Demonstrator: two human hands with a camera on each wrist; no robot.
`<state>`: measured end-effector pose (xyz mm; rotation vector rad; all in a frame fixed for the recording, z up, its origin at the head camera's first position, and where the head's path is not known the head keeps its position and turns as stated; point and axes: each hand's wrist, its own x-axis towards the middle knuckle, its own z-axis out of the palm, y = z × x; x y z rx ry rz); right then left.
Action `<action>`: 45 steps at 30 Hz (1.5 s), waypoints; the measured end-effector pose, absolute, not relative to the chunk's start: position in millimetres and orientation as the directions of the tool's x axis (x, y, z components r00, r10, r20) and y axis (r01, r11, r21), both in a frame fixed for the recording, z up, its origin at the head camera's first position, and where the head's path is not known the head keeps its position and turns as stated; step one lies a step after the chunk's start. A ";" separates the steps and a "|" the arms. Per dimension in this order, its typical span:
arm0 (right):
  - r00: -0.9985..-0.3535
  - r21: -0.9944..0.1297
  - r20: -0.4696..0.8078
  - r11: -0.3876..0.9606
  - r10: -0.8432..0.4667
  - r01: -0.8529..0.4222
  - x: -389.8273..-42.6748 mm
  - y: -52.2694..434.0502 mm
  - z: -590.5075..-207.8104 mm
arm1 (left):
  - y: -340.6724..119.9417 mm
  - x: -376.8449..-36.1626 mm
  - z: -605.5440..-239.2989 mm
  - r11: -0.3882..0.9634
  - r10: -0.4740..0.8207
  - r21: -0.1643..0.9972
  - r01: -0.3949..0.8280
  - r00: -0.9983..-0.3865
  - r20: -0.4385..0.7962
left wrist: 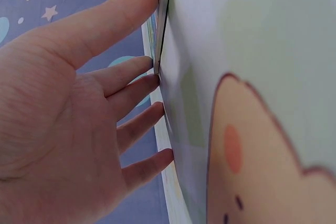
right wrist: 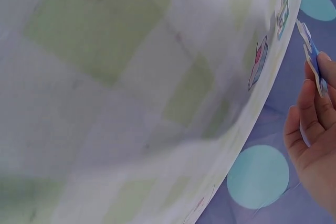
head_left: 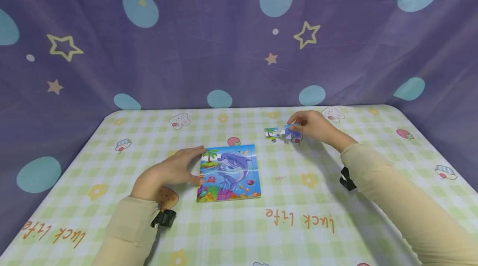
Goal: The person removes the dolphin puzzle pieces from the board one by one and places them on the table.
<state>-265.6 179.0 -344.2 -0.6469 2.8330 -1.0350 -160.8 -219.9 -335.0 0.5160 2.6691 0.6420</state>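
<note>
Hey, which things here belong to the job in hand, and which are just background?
Job in hand:
dolphin board, touched by the left hand
dolphin piece, pinched by the right hand
palm-tree piece

Background:
checked tablecloth
patterned curtain
black wrist devices

Soft light, dimmer wrist views

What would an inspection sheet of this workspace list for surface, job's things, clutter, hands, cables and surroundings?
Surface: green-and-white checked table covering, printed with cartoons and lettering.
Job's things: flat, squarish blue dolphin-picture board; small, flat palm-tree puzzle piece farther back, to the right; small, flat blue-and-white puzzle piece, held.
Clutter: nothing seen.
Hands: left hand touches the board's left side; right hand pinches the blue-and-white piece.
Cables: nothing seen.
Surroundings: purple fabric backdrop with stars and light-blue ovals.
</note>
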 end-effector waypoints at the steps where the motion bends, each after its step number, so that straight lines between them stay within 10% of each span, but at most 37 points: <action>1: -0.912 -0.629 0.087 0.687 -0.401 -0.363 -266.1 180.9 -344.2 | -220.0 -160.8 -334.9 0.830 0.422 0.490 0.266 -0.874 -0.242; 45: -0.933 -0.642 0.079 0.698 -0.352 -0.318 -277.9 210.7 -352.0 | -219.1 -160.0 -333.4 0.836 0.411 0.489 0.250 -0.875 -0.257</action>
